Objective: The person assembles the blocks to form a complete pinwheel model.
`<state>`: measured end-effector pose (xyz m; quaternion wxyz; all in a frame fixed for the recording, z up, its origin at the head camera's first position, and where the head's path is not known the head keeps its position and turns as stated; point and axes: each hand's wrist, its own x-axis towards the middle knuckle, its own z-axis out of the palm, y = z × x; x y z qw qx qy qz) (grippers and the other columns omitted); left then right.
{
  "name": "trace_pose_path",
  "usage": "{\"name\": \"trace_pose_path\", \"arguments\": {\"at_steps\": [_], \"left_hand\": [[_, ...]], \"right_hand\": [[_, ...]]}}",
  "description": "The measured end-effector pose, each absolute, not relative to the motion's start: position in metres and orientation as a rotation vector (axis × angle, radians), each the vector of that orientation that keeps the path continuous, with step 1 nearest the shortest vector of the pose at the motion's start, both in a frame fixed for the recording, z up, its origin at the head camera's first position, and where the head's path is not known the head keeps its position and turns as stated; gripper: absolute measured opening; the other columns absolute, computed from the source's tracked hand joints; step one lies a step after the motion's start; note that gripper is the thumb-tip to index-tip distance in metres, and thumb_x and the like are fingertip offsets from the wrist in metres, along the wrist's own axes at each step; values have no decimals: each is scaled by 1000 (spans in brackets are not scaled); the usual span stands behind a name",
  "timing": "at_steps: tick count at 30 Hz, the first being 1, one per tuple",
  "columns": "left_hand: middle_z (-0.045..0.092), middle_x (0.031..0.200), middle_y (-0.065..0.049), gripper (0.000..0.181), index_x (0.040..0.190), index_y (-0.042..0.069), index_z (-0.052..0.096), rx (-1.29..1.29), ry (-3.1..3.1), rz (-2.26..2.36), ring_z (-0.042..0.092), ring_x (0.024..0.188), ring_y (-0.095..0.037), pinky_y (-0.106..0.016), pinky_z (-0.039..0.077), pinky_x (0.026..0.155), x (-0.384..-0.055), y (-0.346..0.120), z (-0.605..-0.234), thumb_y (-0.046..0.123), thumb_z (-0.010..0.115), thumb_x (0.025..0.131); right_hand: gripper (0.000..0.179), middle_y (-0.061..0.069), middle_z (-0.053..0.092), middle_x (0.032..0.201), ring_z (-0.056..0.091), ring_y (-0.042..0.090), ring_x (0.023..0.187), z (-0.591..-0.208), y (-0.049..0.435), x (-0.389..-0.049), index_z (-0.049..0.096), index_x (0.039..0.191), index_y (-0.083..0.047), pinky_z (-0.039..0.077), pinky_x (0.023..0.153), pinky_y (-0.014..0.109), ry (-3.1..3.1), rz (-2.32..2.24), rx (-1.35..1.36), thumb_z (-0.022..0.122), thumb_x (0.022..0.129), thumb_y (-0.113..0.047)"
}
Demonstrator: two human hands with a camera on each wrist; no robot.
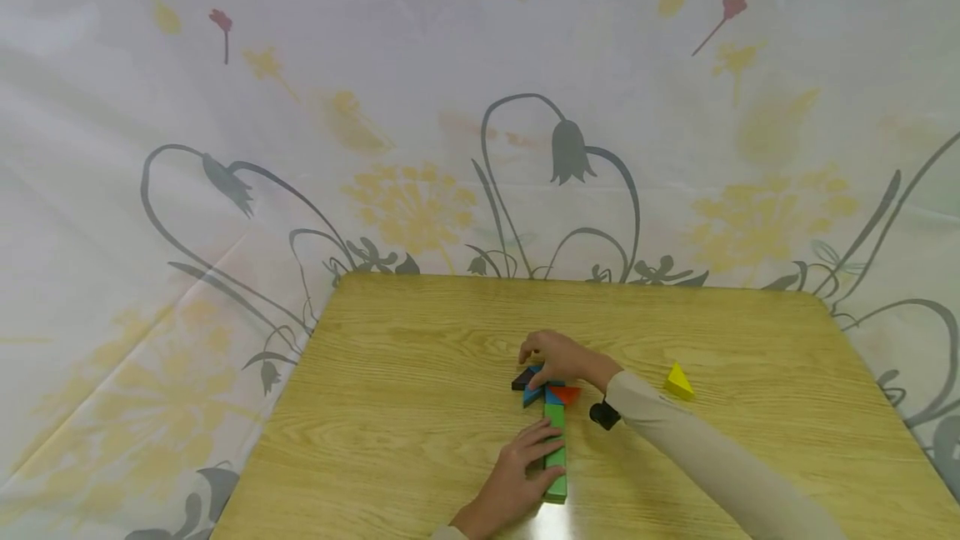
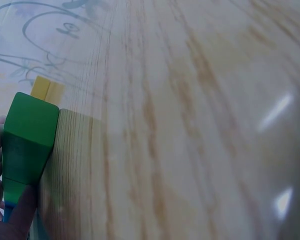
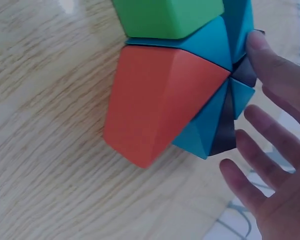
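Note:
Several green blocks (image 1: 555, 487) form a straight strip on the table, its near end large in the left wrist view. My left hand (image 1: 513, 469) holds this strip, fingers and thumb lying against the green sides. At the strip's far end, blue, black and red triangular blocks fan out like a pinwheel. The red block (image 3: 145, 100) points outward to the right, beside a blue block (image 3: 202, 42). Over the fan reaches my right hand (image 1: 564, 357). Its thumb touches a dark block (image 3: 245, 72) there, while the other fingers spread loosely around the fan's far side.
A yellow triangular block (image 1: 678, 382) stands alone on the wooden table (image 1: 390, 407), right of the right forearm. Behind the table hangs a white flower-patterned cloth (image 1: 420, 65). A small black device (image 1: 604, 416) sits under the right wrist.

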<state>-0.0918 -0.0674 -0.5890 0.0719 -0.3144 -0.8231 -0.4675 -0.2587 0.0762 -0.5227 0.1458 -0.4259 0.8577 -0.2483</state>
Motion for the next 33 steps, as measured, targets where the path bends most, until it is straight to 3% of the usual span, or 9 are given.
{"name": "trace_pose_path", "arguments": {"at_steps": [18, 24, 33], "left_hand": [[58, 129, -10, 34, 119, -1, 64, -942, -2470, -1389, 44, 129, -29, -40, 41, 103, -92, -66, -589, 13, 67, 89], [59, 127, -10, 33, 117, -1, 65, -948, -2437, -1358, 45, 128, -29, -39, 42, 103, -92, -66, -591, 12, 68, 87], [58, 128, -11, 32, 117, -1, 64, -958, -2433, -1364, 45, 128, -31, -39, 42, 103, -92, -65, -590, 12, 67, 88]], "right_hand": [[31, 6, 61, 102, 58, 26, 91, -523, 85, -260, 68, 102, -7, 52, 75, 33, 2388, -771, -1138, 81, 76, -18], [30, 5, 61, 102, 57, 26, 92, -526, 83, -257, 68, 101, -5, 52, 78, 36, 2382, -851, -1163, 79, 78, -21], [24, 2, 61, 95, 57, 18, 85, -529, 84, -255, 68, 94, -8, 52, 73, 32, 2390, -907, -1222, 79, 78, -22]]}}
